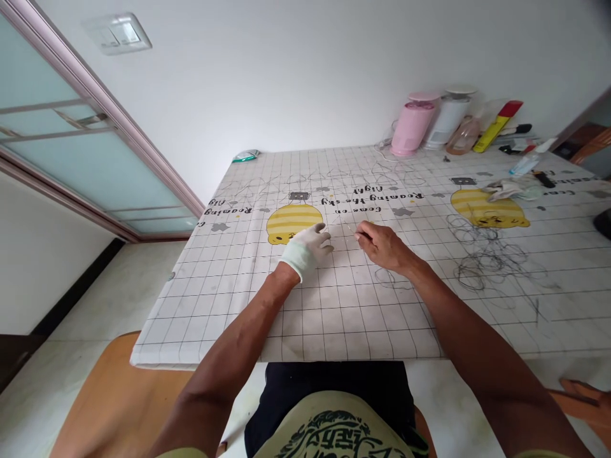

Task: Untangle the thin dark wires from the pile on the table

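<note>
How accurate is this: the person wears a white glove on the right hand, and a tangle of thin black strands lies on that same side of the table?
Not quite. The head view shows the white glove on the left hand, while the right hand is bare. The tangle of thin black strands does lie on the right side of the tablecloth.

Flat grid-printed cloth on the bench (334, 318) spreads between and ahead of the hands (346, 247), leaving a low, open path forward and to the left. Just right of the right hand, a loose tangle of dark wire (487, 261) lies in the way and could snag. Far ahead to the right, a pink canister (409, 125), a white canister (446, 117) and a yellow-and-red box (496, 127) stand against the wall (286, 76), blocking that corner. Beyond the bench's left edge stands a sliding glass door (90, 146).
</note>
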The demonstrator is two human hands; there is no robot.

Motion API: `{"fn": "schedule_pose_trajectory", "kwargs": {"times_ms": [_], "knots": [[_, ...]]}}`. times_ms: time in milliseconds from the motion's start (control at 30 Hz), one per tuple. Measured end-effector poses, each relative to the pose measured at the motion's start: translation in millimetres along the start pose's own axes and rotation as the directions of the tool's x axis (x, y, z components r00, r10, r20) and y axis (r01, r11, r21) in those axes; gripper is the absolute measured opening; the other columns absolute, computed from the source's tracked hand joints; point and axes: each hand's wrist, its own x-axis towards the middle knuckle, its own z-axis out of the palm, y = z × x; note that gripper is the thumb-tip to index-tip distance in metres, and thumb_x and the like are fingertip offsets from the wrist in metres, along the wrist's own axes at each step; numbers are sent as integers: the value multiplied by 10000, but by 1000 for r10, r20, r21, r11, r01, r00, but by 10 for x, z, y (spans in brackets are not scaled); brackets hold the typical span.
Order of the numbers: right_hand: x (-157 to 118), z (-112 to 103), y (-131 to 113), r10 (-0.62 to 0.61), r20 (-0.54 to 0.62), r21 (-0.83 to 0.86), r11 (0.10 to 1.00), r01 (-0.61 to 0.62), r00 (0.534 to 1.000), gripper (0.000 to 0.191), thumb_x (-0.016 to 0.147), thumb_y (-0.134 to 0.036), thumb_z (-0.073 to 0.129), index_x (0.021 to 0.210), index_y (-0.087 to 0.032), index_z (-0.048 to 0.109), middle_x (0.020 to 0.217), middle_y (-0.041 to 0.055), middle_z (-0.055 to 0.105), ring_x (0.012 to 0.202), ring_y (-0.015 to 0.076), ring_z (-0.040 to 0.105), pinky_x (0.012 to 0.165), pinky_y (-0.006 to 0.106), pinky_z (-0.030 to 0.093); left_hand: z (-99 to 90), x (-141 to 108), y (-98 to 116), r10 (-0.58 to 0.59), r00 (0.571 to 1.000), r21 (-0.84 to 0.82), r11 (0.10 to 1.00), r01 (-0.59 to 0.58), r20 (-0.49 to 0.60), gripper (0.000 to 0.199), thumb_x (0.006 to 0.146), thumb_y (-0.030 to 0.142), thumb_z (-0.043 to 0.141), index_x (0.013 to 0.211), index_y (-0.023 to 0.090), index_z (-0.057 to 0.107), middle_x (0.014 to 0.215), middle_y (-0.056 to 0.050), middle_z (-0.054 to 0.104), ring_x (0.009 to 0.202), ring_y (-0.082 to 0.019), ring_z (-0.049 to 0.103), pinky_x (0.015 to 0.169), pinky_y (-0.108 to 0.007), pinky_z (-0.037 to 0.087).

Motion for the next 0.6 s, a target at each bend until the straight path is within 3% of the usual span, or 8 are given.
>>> {"fn": "schedule_pose_trajectory", "kwargs": {"times_ms": [167, 300, 433, 600], "knots": [[-6, 48, -9, 27, 45, 52, 998, -29, 999, 187, 1044, -307, 463, 866, -249, 447, 751, -6, 597, 649, 169, 527, 594, 315, 376, 13, 29, -32, 105, 991, 92, 989, -112, 82, 323, 1032, 303, 538, 864, 220, 801, 1155, -85, 751, 1011, -230, 683, 797, -336, 508], [-12, 80, -22, 47, 52, 75, 996, -51, 998, 182, 1043, -304, 457, 869, -251, 452, 741, -6, 609, 638, 173, 546, 589, 315, 386, 2, 32, 9, 27, 993, 109, 993, -40, 118, 329, 1027, 332, 541, 882, 207, 808, 1224, -72, 752, 952, -233, 700, 782, -351, 493], [-11, 71, -21, 34, 49, 86, 996, -38, 998, 190, 1042, -307, 453, 861, -253, 447, 745, -1, 610, 650, 178, 553, 596, 319, 402, -2, 20, 53, -61, 990, 0, 998, 61, 123, 293, 997, 309, 572, 840, 223, 804, 1300, -52, 740, 1006, -251, 714, 850, -357, 504], [-5, 40, -14, 46, 70, 71, 996, -51, 997, 193, 1043, -311, 443, 859, -253, 447, 751, 3, 611, 658, 182, 553, 602, 321, 405, 14, -3, 73, -123, 989, -129, 983, 133, 83, 271, 971, 320, 607, 781, 236, 781, 1252, -46, 753, 1062, -261, 707, 900, -357, 517]]}}
